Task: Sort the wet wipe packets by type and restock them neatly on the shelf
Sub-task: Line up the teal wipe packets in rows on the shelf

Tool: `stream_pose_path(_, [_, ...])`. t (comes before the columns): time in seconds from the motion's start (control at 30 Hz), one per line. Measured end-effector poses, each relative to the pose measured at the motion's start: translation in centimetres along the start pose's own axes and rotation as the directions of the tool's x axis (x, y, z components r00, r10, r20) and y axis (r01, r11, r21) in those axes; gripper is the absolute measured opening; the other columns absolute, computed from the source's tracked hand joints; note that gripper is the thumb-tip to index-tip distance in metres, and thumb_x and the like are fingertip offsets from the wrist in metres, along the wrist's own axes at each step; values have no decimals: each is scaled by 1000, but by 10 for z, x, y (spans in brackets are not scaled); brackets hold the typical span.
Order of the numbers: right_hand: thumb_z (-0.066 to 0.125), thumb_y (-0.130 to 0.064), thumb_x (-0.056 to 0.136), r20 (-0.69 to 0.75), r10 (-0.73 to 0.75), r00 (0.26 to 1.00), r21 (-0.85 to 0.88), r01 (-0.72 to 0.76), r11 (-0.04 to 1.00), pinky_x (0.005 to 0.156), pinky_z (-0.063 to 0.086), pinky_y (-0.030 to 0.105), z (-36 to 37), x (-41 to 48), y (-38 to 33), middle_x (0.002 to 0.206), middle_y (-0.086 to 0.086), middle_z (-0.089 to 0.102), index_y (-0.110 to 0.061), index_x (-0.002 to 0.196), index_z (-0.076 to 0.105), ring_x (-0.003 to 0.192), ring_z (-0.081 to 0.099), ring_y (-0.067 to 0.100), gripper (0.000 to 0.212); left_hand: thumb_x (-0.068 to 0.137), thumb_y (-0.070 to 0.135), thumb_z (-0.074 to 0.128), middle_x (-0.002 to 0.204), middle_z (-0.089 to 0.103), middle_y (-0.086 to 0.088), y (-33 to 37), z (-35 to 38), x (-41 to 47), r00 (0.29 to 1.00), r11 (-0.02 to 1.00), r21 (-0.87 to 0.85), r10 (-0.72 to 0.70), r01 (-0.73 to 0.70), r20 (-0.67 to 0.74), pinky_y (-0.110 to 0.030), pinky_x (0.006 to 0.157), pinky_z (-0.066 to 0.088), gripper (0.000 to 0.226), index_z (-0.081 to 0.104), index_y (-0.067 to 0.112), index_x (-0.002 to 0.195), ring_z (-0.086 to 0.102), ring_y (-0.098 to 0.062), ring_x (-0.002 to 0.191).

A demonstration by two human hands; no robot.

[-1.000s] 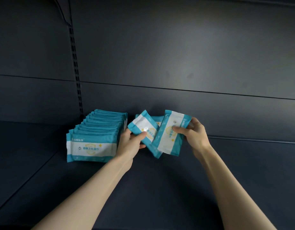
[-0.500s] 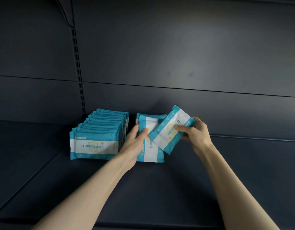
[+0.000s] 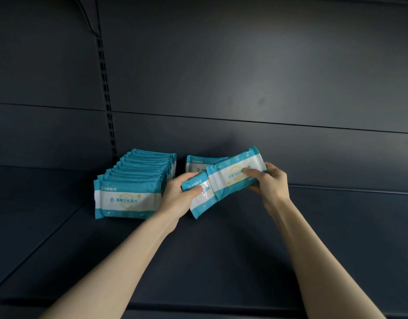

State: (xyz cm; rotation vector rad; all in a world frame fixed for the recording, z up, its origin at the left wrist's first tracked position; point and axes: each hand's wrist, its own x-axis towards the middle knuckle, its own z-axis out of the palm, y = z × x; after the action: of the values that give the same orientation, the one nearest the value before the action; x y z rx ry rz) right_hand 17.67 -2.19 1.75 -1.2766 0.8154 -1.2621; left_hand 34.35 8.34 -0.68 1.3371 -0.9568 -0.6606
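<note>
One dark shelf (image 3: 221, 261) carries all I am working with. At its left stands the row of packets (image 3: 129, 199), teal and white, filed upright one behind another toward the back panel (image 3: 244, 88). Just right of that row a single packet (image 3: 195, 164) stands near the back; I take it as the start of a second row.

In front of it I have two more. The right packet (image 3: 235, 178) lies slanted and overlaps the end of the left packet (image 3: 199, 203), which tilts down toward the shelf; whether its low corner touches I cannot tell.

I judge these pouches light, soft and floppy, with a glossy film that slides easily on its neighbour. A corner hold would let one droop, so I would take each across its short end, thumb on the face and fingers behind.

My left hand (image 3: 177, 196) grips the upper end of its packet, thumb across the front. My right hand (image 3: 272, 183) pinches the far end of the other packet, thumb on the printed face.
</note>
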Motion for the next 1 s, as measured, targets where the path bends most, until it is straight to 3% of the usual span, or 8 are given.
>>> stream_pose_path(0.1, [74, -3, 77, -19, -30, 999, -60, 29, 998, 77, 57, 33, -1, 1, 3, 83, 5, 73, -7, 86, 66, 79, 70, 21, 13, 87, 8, 66, 97, 68, 6, -2, 0, 0, 999, 997, 62, 39, -37, -29, -29, 78, 55, 28, 62, 25, 107, 65, -9, 88])
stream_pose_path(0.3, [71, 0, 80, 52, 35, 998, 9, -36, 999, 67, 59, 29, 3, 2, 4, 99, 10, 70, -2, 98, 59, 82, 71, 21, 22, 88, 7, 63, 93, 69, 1, -2, 0, 2, 997, 997, 71, 42, -37, -69, -32, 77, 56, 14, 60, 20, 91, 66, -13, 86])
stream_pose_path(0.47, [71, 3, 78, 18, -25, 1000, 109, 23, 994, 75, 57, 35, 3, -1, -1, 89, 11, 69, -4, 91, 63, 79, 69, 23, 17, 88, 6, 63, 91, 68, 2, -2, 2, 3, 992, 998, 55, 45, -38, -122, -25, 69, 53, 17, 58, 23, 88, 64, -10, 80])
stream_pose_path(0.6, [77, -8, 77, -47, 3, 999, 136, 4, 991, 73, 59, 40, 1, -2, -1, 87, 12, 71, -9, 81, 59, 73, 68, 24, 18, 88, 7, 63, 98, 70, -2, -4, 0, 4, 993, 1000, 10, 20, -19, -118, -34, 80, 55, 15, 60, 22, 89, 67, -15, 87])
stream_pose_path(0.7, [71, -19, 85, -48, 21, 999, 28, -20, 999, 68, 59, 38, 2, 2, 3, 81, 6, 69, -11, 86, 57, 66, 66, 18, 16, 85, 15, 68, 101, 67, 1, -7, 1, 5, 992, 979, 197, 81, -61, -96, -42, 83, 55, 17, 60, 25, 96, 65, -16, 92])
stream_pose_path(0.8, [62, -22, 92, -56, 50, 997, -85, -54, 995, 72, 57, 39, 2, 9, 9, 88, 8, 67, -8, 98, 56, 70, 64, 19, 16, 85, 16, 68, 111, 61, 10, -3, 1, 10, 981, 900, 413, 180, -139, -64, -32, 79, 50, 28, 57, 25, 109, 59, -12, 89])
stream_pose_path(0.87, [58, -15, 92, -43, 105, 994, -122, -109, 987, 76, 55, 40, 1, 11, 9, 91, 10, 65, -3, 108, 55, 75, 63, 22, 20, 87, 14, 66, 117, 55, 12, 5, 3, 14, 973, 798, 571, 230, -190, 2, -27, 76, 44, 34, 55, 22, 118, 55, -10, 88])
stream_pose_path(1.0, [61, 4, 79, 52, 127, 991, -157, -117, 981, 79, 55, 42, -2, 11, 8, 94, 9, 64, -3, 108, 55, 79, 63, 24, 31, 89, 16, 65, 118, 59, -5, 23, 7, 33, 973, 618, 760, 218, -202, 82, -40, 83, 51, 31, 58, 19, 119, 60, -25, 97])
